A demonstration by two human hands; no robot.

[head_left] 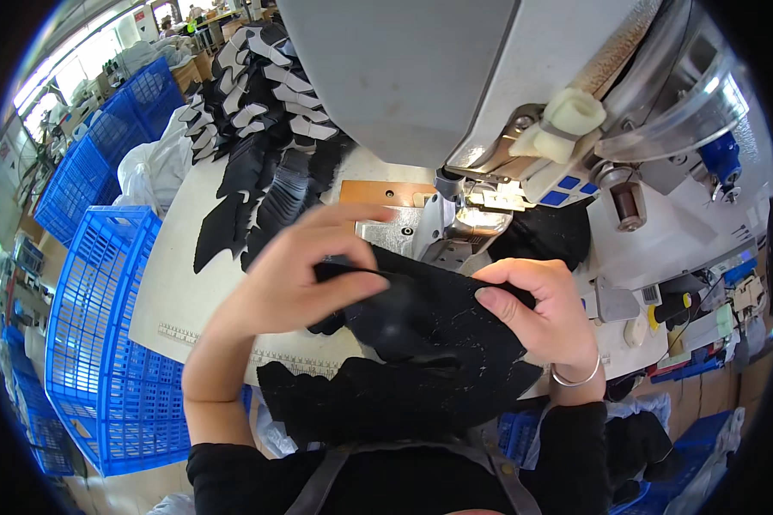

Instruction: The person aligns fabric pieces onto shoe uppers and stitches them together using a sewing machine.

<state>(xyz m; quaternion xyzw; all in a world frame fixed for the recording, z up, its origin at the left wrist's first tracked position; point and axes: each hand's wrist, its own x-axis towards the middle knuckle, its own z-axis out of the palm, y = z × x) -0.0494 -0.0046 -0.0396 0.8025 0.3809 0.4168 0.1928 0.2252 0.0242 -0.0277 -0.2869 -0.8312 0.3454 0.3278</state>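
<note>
A soft black piece of material (421,313), looking like stitched leather or fabric with loose pale threads, is stretched between my hands above the table's front edge. My right hand (541,309) is closed on its upper right edge, thumb on top. My left hand (305,270), smeared by motion, has the piece's left end between thumb and index finger, its other fingers reaching out toward the machine. A scalloped lower part of the piece hangs by my apron. Just beyond stands the sewing machine (404,77), its metal post and needle area (477,219) close to the piece. Whatever lies beneath the piece is hidden.
Stacked black and white cut pieces (270,112) cover the table's far left. A blue plastic crate (116,343) stands left of the pale tabletop (176,283). On the right are a thread spool (625,206) and a black thread cone (674,307).
</note>
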